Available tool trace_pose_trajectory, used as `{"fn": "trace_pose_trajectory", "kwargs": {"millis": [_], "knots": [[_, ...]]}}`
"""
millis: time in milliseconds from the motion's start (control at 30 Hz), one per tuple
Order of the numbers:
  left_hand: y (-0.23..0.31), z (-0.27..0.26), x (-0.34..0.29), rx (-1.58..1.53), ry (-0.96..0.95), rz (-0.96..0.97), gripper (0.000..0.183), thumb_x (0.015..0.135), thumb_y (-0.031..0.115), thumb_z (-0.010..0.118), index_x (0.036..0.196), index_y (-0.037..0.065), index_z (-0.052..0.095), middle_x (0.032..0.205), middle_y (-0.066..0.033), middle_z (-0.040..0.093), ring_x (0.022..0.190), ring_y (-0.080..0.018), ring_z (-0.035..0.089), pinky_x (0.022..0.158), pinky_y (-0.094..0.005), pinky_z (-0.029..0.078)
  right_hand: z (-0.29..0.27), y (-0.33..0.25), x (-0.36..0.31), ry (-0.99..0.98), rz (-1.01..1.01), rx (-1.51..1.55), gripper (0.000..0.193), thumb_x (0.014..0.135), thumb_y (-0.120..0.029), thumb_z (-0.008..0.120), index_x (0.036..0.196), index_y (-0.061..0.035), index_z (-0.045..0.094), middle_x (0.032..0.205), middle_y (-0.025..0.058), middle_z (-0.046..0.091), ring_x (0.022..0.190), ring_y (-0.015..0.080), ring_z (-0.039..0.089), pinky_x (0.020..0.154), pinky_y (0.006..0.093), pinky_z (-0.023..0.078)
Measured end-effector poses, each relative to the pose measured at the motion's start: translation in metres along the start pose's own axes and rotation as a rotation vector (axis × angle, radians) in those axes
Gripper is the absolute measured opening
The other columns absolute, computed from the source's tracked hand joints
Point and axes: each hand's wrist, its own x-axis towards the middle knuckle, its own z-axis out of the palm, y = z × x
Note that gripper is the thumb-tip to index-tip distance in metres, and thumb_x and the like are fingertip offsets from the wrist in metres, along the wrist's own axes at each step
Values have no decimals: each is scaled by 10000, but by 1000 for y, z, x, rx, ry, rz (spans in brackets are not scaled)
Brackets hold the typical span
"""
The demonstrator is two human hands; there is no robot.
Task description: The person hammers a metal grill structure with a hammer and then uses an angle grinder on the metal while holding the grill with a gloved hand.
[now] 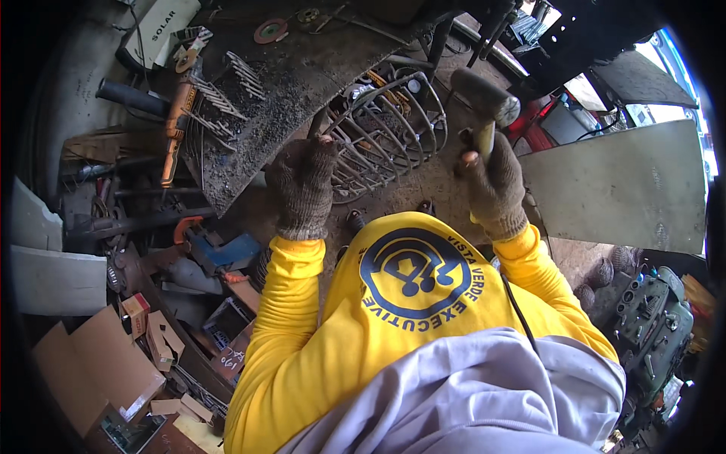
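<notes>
We note, as the largest item, the table (325, 64), dark and strewn with grit, running from the top of the frame down toward the left of centre. At the right edge of the frame we find a pale, flat sheet (616, 185) with a rounded outer side. Below it, at lower right, we record a green machine (654, 325). At lower left lies opened brown cardboard (113, 356).

We locate the rack (376, 155), a cage of curved metal rods, in the upper centre, just right of the table's edge and beside the left hand; whether it touches the table we cannot tell. An orange grinder (179, 113) lies at the upper left, along the table's left side.

We observe the hammer (482, 94) right of upper centre, its dark head raised above the right hand (495, 181). That hand, in a brown knit glove, has its fingers wrapped around the pale handle. The left hand (305, 181), gloved alike, is left of centre, over the table's edge.

On the table, at upper left, we count two groups of thin rods (246, 76); near the top lies a reddish disc (270, 31). Smallest is a short dark bar (318, 122), closed in the left hand's fingers; its lower end is hidden.
</notes>
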Motion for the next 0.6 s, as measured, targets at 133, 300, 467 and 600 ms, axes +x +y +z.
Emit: {"fn": "trace_pose_trajectory", "kwargs": {"millis": [133, 300, 467, 600], "knots": [[-18, 0, -2, 676, 89, 739, 255, 930, 271, 697, 864, 26, 678, 733, -89, 644, 673, -187, 621, 645, -359, 474, 6, -4, 5, 116, -8, 85, 321, 974, -285, 621, 1146, -16, 590, 901, 93, 650, 818, 166, 586, 776, 315, 477], [-15, 7, -16, 156, 41, 288, 192, 910, 223, 711, 902, 34, 684, 808, -103, 670, 750, -264, 654, 671, -394, 500, 7, 9, 9, 80, -15, 173, 360, 1033, -293, 532, 1253, -10, 566, 1069, 56, 646, 959, 125, 591, 881, 287, 472], [-17, 5, -18, 454, 5, 669, 143, 919, 175, 698, 966, 40, 690, 853, -115, 681, 801, -285, 665, 716, -398, 519, 10, 2, 9, 159, 53, 327, 382, 996, -329, 596, 1228, -26, 585, 951, 22, 631, 862, 100, 559, 779, 268, 467], [-14, 0, -18, 559, -54, 784, 230, 938, 224, 680, 1066, 33, 681, 923, -120, 683, 811, -298, 659, 732, -403, 518, 9, 7, 5, 69, 111, 452, 399, 991, -334, 607, 1247, -29, 576, 935, 9, 619, 844, 81, 551, 756, 252, 470]]}}
